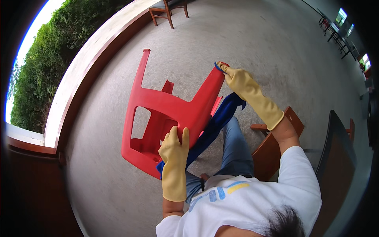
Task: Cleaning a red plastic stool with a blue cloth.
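A red plastic stool (pixel 162 102) is tipped over in front of me, its legs pointing away from my body. My left hand (pixel 174 145), in a yellow rubber glove, grips the stool's side at the edge of a cutout. At the tip of the right leg, my right hand (pixel 237 78), gloved the same way, pinches a blue cloth (pixel 217 121) against the plastic. The cloth hangs from that hand and runs along the stool's near side over my lap. Its other end shows by my left wrist. Part of the stool's near side is hidden by the cloth.
A wooden chair (pixel 168 10) stands by the wall at the top. Close on my right are a brown wooden piece of furniture (pixel 266 157) and a dark tabletop (pixel 337 154). A low ledge (pixel 97 56) borders the grey floor (pixel 100 142) on the left.
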Demonstrator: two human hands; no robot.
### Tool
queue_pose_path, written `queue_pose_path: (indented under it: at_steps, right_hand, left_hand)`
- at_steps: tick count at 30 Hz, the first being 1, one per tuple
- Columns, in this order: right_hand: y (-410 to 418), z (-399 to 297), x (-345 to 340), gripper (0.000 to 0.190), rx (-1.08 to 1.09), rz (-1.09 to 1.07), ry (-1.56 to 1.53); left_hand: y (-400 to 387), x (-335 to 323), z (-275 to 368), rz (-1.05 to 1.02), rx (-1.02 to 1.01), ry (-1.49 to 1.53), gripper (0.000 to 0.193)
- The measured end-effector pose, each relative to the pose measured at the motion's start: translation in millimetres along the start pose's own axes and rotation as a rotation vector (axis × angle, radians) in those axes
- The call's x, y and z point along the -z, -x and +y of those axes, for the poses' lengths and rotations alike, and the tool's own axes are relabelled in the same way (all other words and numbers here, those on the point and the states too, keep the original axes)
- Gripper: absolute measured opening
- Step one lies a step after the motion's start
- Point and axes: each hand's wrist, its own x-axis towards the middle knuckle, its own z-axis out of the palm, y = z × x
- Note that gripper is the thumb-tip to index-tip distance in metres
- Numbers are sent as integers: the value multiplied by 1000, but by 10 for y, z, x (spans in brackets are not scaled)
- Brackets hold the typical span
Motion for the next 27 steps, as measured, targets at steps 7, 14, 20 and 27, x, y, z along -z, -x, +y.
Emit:
queue_pose_path:
  at_steps: [7, 14, 20, 27]
  right_hand:
    - [853, -678, -448, 46, 167, 77, -225]
    - [1579, -729, -809, 49, 256, -13, -498]
    - [1839, -636, -611, 39, -441, -375, -1041]
    - [1642, -820, -528, 40, -509, -285, -1213]
  left_hand:
    - [-43, 23, 70, -174, 125, -36, 48]
    - [42, 182, -34, -293, 102, -83, 73]
    - [103, 446, -137, -264, 134, -132, 65]
    - [-379, 858, 184, -241, 573, 270, 50]
